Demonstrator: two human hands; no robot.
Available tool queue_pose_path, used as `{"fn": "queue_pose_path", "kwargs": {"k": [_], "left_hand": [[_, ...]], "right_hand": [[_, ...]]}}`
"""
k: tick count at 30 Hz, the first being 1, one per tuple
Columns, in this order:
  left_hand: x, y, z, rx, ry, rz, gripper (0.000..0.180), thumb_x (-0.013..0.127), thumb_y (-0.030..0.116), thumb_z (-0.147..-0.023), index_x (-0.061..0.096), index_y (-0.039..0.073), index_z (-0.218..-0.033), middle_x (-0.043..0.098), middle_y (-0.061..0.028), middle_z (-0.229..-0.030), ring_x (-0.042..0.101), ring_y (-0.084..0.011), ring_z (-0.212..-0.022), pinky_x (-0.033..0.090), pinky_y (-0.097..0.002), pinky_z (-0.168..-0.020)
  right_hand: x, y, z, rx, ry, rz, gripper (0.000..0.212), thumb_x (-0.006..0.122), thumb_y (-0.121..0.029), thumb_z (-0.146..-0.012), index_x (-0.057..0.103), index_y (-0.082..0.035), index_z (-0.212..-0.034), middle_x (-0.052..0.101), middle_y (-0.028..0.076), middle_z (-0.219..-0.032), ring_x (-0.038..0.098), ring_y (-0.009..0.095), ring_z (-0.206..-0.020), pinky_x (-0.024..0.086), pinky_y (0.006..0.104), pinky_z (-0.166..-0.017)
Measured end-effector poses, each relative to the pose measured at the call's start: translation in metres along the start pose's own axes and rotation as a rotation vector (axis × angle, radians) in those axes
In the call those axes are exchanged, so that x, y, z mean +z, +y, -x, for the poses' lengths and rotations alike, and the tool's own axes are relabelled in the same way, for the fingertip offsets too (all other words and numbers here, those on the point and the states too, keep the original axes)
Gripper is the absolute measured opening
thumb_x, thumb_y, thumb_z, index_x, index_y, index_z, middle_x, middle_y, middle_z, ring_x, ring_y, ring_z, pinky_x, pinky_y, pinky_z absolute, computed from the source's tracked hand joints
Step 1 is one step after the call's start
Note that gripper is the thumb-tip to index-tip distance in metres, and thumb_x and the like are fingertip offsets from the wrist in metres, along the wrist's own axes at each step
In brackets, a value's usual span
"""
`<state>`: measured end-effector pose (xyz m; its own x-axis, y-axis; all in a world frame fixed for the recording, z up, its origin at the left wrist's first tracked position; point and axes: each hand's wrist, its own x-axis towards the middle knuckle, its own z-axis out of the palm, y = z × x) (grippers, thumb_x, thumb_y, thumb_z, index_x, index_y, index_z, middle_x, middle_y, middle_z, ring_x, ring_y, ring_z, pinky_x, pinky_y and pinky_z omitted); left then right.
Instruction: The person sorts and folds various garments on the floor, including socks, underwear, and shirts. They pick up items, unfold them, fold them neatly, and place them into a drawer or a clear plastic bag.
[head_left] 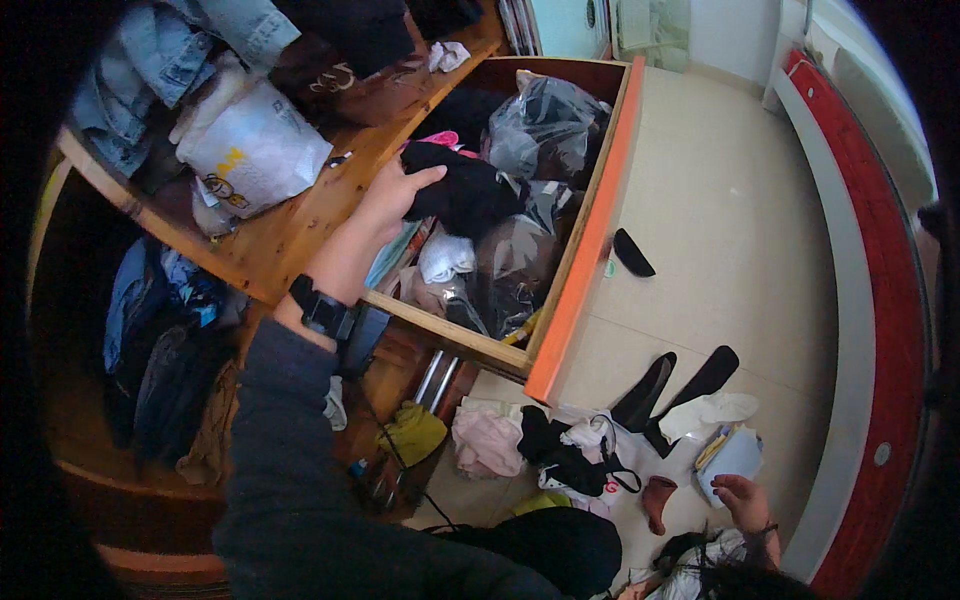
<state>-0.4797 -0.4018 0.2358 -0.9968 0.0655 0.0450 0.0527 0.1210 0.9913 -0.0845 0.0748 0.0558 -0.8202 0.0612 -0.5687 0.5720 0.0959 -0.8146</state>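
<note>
Reaching: left hand (pixel 392 190), centre of frame, fingers curled closed on a black bundled cloth (pixel 462 192) lying in the open wooden drawer (pixel 590 215).
Progress: drawer looks still full; pale and black garments (pixel 560 450) lie scattered at lower centre.
Right hand (pixel 742 500): lower right, loosely open, holding nothing, just below a pale blue packet (pixel 735 455).
Surface: cream tiled floor (pixel 720 200); red-edged furniture (pixel 880 300) at right.
</note>
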Motion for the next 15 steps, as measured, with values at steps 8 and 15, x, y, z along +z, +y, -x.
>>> {"fn": "queue_pose_path", "kwargs": {"k": [8, 15], "left_hand": [[0.002, -0.047, -0.035, -0.28, 0.142, -0.216, 0.093, 0.062, 0.039, -0.079, -0.003, 0.011, -0.14, 0.016, -0.0182, -0.142, 0.022, -0.0294, -0.13, 0.024, -0.0391, -0.104], [-0.01, -0.052, -0.037, -0.08, -0.469, -1.0, 0.062, 0.041, 0.045, -0.088, 0.033, 0.002, -0.133, 0.016, -0.0173, -0.144, 0.018, -0.0267, -0.133, 0.018, -0.0327, -0.107]], "right_hand": [[0.009, 0.013, 0.012, 0.137, 0.015, 0.019, 0.023, 0.054, -0.002, -0.084, 0.054, 0.003, -0.107, 0.061, 0.009, -0.101, 0.056, 0.015, -0.094, 0.045, 0.0272, -0.082], [0.001, 0.025, 0.033, 0.097, 0.092, -0.05, 0.023, 0.053, -0.004, -0.085, 0.055, -0.001, -0.108, 0.06, 0.008, -0.103, 0.056, 0.016, -0.094, 0.044, 0.0286, -0.084]]}}
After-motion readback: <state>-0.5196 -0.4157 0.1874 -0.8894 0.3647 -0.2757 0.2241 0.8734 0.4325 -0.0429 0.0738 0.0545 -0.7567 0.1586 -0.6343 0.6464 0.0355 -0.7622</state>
